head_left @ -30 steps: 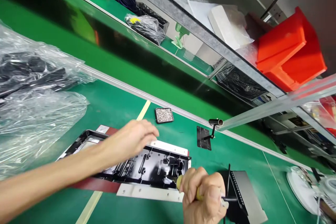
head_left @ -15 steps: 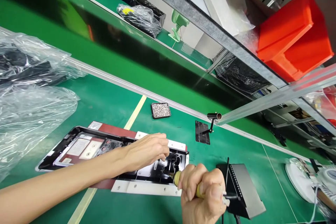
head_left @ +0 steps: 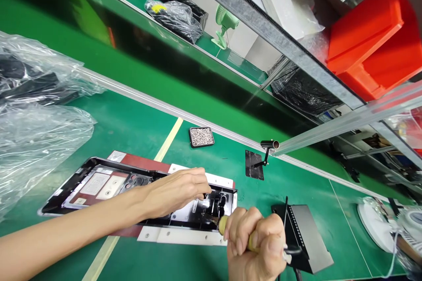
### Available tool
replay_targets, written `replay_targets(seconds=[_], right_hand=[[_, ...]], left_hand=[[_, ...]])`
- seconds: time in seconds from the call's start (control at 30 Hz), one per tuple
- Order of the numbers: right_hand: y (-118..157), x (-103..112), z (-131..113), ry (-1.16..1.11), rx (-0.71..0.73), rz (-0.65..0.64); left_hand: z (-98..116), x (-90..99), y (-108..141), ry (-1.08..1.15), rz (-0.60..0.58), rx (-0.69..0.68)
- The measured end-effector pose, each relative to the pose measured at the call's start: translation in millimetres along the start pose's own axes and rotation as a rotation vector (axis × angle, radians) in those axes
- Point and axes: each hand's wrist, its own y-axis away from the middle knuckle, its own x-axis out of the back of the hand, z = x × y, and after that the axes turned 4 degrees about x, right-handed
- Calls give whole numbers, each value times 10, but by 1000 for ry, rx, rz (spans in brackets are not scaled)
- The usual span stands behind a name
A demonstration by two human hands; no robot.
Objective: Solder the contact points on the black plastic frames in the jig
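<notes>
Right hand (head_left: 257, 242): your fingers clench a yellow-handled tool (head_left: 223, 225).
Left hand (head_left: 184, 189): over your black panel (head_left: 188, 216); its grip I cannot tell.
Small tray (head_left: 202, 145): near the surface's (head_left: 132, 131) far edge.

Workbench (head_left: 165, 261) bright | glare on plastic bag (head_left: 42, 136) | upper right dimmer | edges stretched

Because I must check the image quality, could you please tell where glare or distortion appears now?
In the head view, glare streaks the clear plastic and glossy black housing; also there, the red bin near the right edge looks stretched, probably by the lens.
</notes>
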Motion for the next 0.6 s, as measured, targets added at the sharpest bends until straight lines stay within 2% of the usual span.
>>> replay_targets(seconds=[0.23, 0.33, 0.43, 0.5, 0.6], right_hand=[[-8, -11, -7, 23, 11, -9], [-3, -13, -9, 33, 8, -6], [6, -15, -3, 24, 13, 3], [13, -16, 9, 19, 17, 12], [32, -9, 38, 4, 72, -32]], left_hand=[[61, 12, 95, -183, -73, -34], [72, -8, 96, -182, -79, -27], [89, 15, 99, -96, -34, -25], [75, 72, 82, -33, 37, 10], [-61, 213, -3, -46, 137, 206]])
